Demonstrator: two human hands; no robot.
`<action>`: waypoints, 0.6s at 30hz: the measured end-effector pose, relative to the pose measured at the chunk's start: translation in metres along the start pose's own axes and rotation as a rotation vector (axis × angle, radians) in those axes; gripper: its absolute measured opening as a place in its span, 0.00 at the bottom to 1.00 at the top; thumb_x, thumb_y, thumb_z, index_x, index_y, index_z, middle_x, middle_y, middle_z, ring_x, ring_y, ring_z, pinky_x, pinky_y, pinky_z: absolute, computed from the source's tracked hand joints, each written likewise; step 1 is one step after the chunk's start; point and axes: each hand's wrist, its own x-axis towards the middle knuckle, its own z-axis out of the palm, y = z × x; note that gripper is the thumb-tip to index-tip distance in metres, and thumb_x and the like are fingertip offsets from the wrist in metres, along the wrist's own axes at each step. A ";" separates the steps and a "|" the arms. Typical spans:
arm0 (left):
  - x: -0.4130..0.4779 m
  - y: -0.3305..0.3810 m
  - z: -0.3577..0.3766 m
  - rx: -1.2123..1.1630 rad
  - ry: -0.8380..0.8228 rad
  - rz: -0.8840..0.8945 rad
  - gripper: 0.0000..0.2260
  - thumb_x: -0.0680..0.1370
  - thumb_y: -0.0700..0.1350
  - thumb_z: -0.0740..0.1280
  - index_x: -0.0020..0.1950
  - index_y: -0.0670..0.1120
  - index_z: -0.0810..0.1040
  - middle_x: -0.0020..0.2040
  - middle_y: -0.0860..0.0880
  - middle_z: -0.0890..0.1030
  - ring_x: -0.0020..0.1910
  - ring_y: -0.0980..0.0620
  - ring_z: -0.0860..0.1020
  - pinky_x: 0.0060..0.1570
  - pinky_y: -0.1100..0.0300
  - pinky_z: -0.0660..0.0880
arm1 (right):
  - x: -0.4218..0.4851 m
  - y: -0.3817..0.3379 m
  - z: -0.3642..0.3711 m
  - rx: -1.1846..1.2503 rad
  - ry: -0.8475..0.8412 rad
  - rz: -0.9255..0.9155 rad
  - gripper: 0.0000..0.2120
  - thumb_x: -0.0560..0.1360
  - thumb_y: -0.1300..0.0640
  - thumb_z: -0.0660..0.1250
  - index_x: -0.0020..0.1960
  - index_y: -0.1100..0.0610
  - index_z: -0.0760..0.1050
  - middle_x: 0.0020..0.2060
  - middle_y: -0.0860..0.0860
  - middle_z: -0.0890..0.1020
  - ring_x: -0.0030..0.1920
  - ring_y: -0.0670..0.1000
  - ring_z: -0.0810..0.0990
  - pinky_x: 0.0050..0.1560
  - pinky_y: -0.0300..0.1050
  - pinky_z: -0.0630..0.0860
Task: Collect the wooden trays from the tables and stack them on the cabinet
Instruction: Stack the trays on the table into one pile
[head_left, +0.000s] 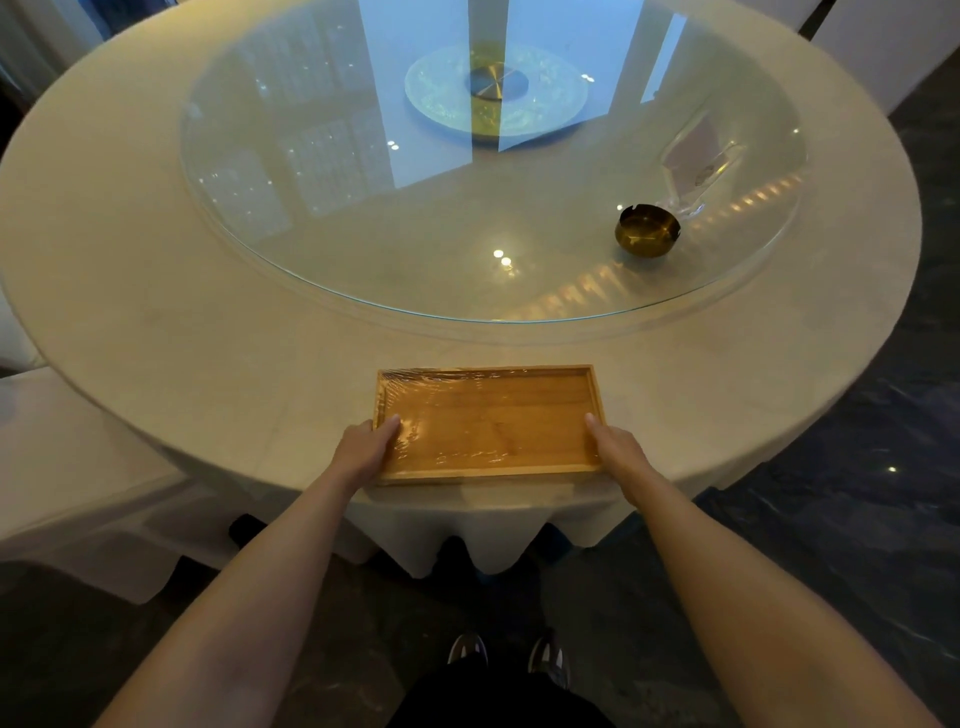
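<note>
Two hands, left hand (366, 447) and right hand (615, 449), grip the wooden tray (488, 421) (film-wrapped).

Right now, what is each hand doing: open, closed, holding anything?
Left hand: closed on the left end of the wooden tray.
Right hand: closed on the tray's right end.

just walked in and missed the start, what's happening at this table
A person stands at a round table covered with a cloth and grips a wooden tray at the near edge. The left hand holds the tray's left side and the right hand its right side, thumbs over the rim. The tray looks wrapped in clear film and appears to rest on the cloth. A brass ashtray sits on the glass turntable.
</note>
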 end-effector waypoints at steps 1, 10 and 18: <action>0.000 0.000 0.001 -0.023 0.002 -0.003 0.23 0.80 0.53 0.57 0.66 0.37 0.72 0.63 0.37 0.76 0.61 0.39 0.75 0.62 0.49 0.70 | 0.001 0.001 0.001 0.019 -0.003 -0.004 0.26 0.80 0.47 0.50 0.68 0.65 0.65 0.65 0.61 0.72 0.65 0.60 0.70 0.63 0.51 0.67; 0.001 -0.001 0.007 -0.095 0.021 -0.016 0.23 0.81 0.52 0.54 0.69 0.38 0.67 0.66 0.39 0.73 0.64 0.40 0.72 0.63 0.49 0.69 | 0.006 0.011 0.008 0.113 0.022 -0.002 0.26 0.79 0.45 0.52 0.67 0.63 0.65 0.62 0.59 0.74 0.58 0.57 0.73 0.57 0.49 0.70; -0.001 0.019 0.008 -0.081 -0.001 0.027 0.22 0.81 0.52 0.54 0.69 0.39 0.65 0.65 0.39 0.73 0.62 0.41 0.73 0.57 0.52 0.70 | 0.002 0.012 -0.004 0.187 0.069 -0.019 0.26 0.79 0.44 0.52 0.67 0.63 0.65 0.58 0.58 0.74 0.53 0.54 0.72 0.59 0.53 0.71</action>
